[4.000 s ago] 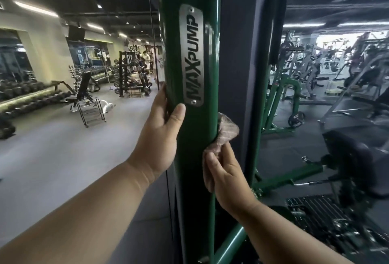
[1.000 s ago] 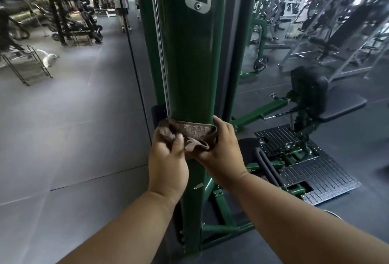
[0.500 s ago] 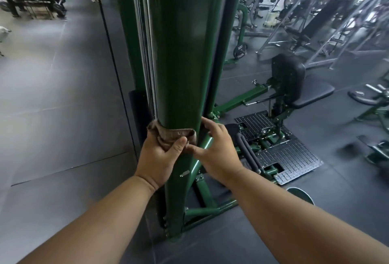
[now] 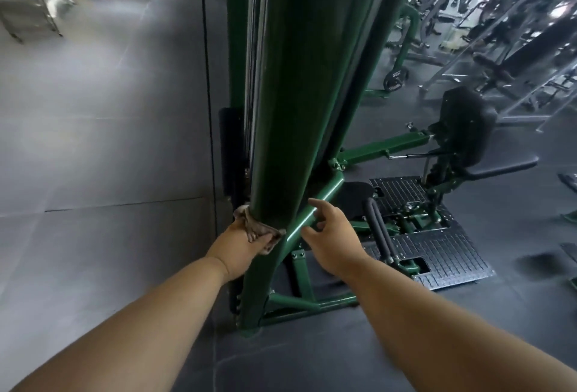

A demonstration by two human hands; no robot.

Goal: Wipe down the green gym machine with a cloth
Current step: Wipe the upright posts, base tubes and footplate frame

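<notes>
My left hand (image 4: 239, 248) holds a brown cloth (image 4: 257, 226) against the big green post (image 4: 290, 110) of the gym machine, low down, close to where the post meets its base. The cloth is wrapped part way around the post, and my thumb and fingers curl over it and squeeze it onto the metal. My right hand (image 4: 331, 235) is just beside the post, at a thinner green bar (image 4: 307, 213) that slants up to the right. Those fingers are a bit spread and loosely bent, and they hold nothing. Some fingertips look like they touch the slanted bar, but I cannot tell for sure because the view is blurry there. To the right, a black seat (image 4: 502, 166) with a black back pad (image 4: 468, 120) sits on a green arm. Below the seat lie dark metal foot plates (image 4: 437, 254) with little bumps on them (they rest flat on the floor). The floor (image 4: 93, 141) is gray and smooth. More gym gear stands far off at the top, too fuzzy to name.
</notes>
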